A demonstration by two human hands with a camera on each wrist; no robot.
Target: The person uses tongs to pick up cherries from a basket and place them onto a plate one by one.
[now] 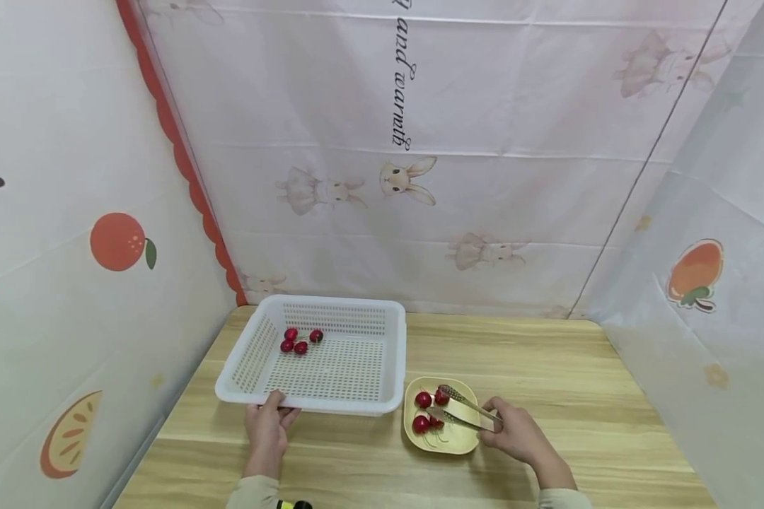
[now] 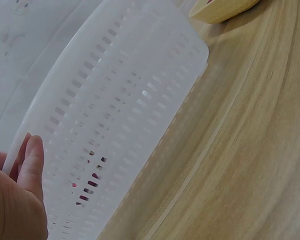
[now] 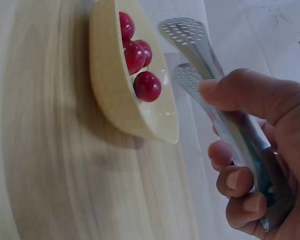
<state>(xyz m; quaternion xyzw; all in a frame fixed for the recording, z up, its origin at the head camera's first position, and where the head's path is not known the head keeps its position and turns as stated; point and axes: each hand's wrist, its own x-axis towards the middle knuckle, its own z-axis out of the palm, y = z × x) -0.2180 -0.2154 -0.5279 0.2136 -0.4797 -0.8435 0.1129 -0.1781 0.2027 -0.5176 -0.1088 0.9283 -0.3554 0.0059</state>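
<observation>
My left hand (image 1: 267,428) grips the near rim of a white slotted plastic basket (image 1: 397,353), thumb over the edge and fingers under it. Several red cherries (image 1: 301,348) lie together in the basket's left part. In my right hand (image 1: 516,433) is a pair of metal tongs (image 3: 230,120) with perforated tips. The tongs' arms are apart, and their tips hang over a small yellow dish (image 1: 463,440). Several cherries with stems (image 1: 421,424) rest in that dish; the tips partly cover some of them. In the right wrist view nothing sits between the tips.
The basket and dish stand side by side on a wooden table (image 1: 535,360). A printed cloth wall (image 1: 509,191) rises behind the table, with more cloth at the left and right. A black and yellow object (image 1: 294,505) shows at the bottom edge near the left sleeve.
</observation>
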